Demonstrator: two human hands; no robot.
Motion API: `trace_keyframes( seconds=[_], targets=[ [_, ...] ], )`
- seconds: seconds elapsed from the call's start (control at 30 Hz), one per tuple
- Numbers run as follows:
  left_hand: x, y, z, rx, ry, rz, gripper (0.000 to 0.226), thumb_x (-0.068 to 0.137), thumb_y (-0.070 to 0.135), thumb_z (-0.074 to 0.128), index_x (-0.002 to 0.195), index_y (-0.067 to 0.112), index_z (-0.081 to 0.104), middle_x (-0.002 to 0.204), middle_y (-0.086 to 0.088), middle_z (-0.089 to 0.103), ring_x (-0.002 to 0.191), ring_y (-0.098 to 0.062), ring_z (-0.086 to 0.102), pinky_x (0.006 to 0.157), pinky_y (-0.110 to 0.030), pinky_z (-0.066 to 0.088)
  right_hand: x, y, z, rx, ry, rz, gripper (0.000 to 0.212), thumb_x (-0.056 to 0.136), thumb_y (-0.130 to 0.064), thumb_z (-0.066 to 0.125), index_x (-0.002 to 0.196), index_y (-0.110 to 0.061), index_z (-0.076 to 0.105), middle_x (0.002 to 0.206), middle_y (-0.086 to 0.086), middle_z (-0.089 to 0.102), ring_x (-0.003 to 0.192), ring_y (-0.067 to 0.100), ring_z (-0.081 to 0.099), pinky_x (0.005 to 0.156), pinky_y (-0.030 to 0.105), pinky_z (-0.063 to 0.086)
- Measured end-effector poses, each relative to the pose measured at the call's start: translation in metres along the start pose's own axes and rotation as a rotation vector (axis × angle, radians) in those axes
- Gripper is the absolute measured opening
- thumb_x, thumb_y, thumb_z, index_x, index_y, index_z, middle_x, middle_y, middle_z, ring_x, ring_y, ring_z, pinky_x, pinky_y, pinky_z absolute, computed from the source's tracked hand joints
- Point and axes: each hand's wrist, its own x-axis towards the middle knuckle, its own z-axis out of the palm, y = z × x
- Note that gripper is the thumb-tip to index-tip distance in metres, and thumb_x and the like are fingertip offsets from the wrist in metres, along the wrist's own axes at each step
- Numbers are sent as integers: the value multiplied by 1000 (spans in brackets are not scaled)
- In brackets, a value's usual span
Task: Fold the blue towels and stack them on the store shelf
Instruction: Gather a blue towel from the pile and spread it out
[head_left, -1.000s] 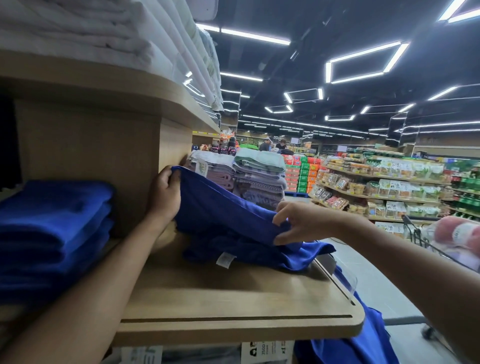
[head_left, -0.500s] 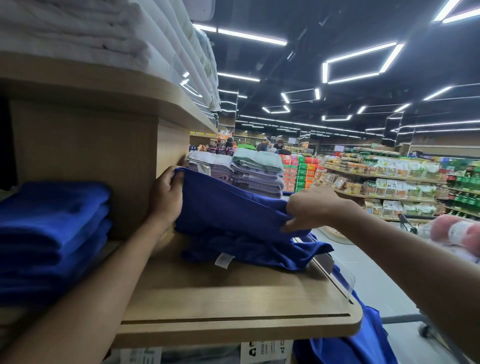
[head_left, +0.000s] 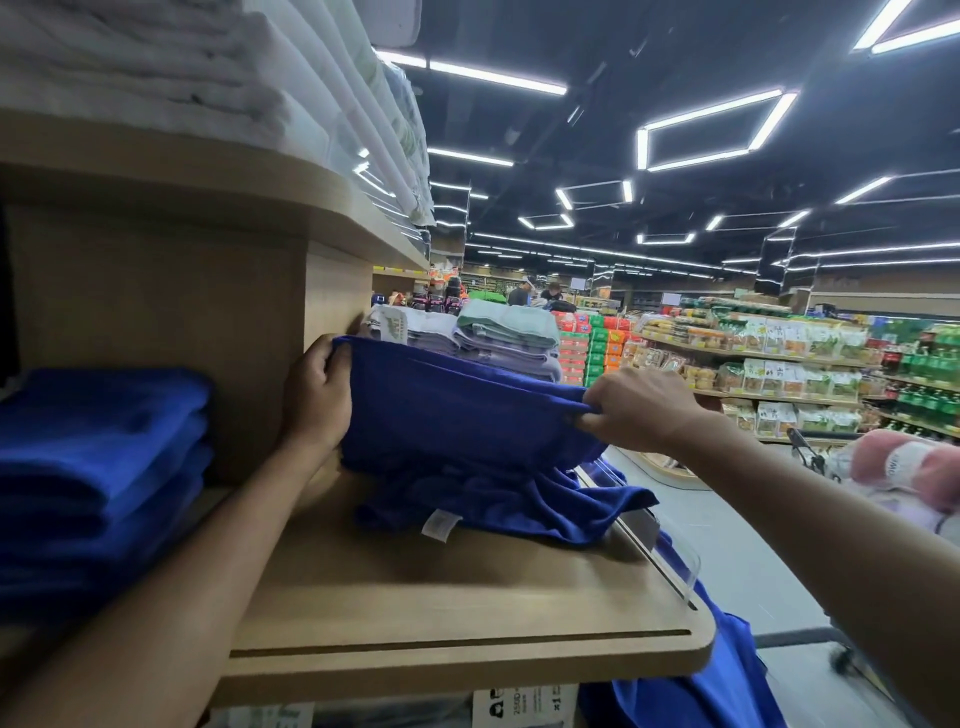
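the blue towel (head_left: 457, 410) hangs stretched between the hands over the wooden shelf (head_left: 467, 613), left hand (head_left: 318, 395) gripping its far-left corner, right hand (head_left: 636, 408) pinching its right edge.

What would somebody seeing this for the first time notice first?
First, the blue towel in the middle, stretched between the left hand and right hand, which grip its top edge above the wooden shelf. Next, the stack of folded blue towels at the far left, and the white towels piled on the upper shelf.
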Motion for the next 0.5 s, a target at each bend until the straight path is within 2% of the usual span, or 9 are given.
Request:
trace_keyframes(
  seconds=[0.07, 0.17, 0.23, 0.3, 0.37, 0.43, 0.5],
  targets=[
    [0, 1, 0, 1, -1, 11, 24, 106, 34, 41, 96, 27, 62, 87, 12, 65, 76, 2, 57, 71, -27, 44, -1, 4, 0, -24, -12, -18, 35, 89, -64, 54, 76, -32, 58, 71, -11, 57, 60, 9, 54, 54, 25, 36],
    [-1, 4, -1, -7, 33, 9, 22, 108, 27, 41, 100, 22, 61, 87, 10, 63, 73, 1, 54, 73, -24, 42, -3, 8, -7, 38, 43, 24, 17, 88, -49, 62, 82, -34, 56, 79, -9, 60, 65, 11, 55, 52, 24, 33],
    [0, 14, -2, -24, 85, 31, 21, 108, 24, 42, 101, 19, 61, 85, 11, 62, 71, 2, 53, 70, -13, 41, -5, 11, -16, 194, 186, 101, 10, 88, -38, 68, 84, -33, 61, 73, -10, 60, 59, 7, 53, 47, 21, 31],
    [3, 34, -6, -68, 141, 91, 19, 107, 20, 43, 102, 19, 61, 84, 12, 60, 70, 6, 52, 69, -10, 39, -7, 13, -31, 324, 347, 182, 8, 87, -34, 73, 85, -30, 67, 65, -15, 55, 53, 1, 48, 45, 17, 26],
    [6, 59, -12, -89, 209, 172, 18, 106, 18, 43, 101, 18, 60, 82, 12, 58, 69, 8, 51, 69, -14, 39, -10, 15, -49, 378, 498, 222, 8, 86, -35, 75, 89, -27, 73, 63, -14, 57, 51, 6, 51, 48, 16, 24],
    [8, 84, -20, -72, 285, 219, 18, 104, 20, 42, 93, 20, 57, 77, 13, 54, 65, -1, 45, 66, -19, 36, -15, 19, -69, 376, 609, 202, 14, 89, -40, 72, 90, -26, 76, 68, -9, 63, 57, 17, 59, 50, 17, 26],
    [6, 107, -29, -37, 332, 275, 21, 104, 21, 42, 88, 28, 53, 75, 15, 51, 69, -5, 43, 66, -15, 36, -20, 22, -90, 304, 659, 164, 26, 93, -49, 64, 86, -27, 76, 75, -7, 66, 62, 20, 59, 53, 22, 28]
  ],
)
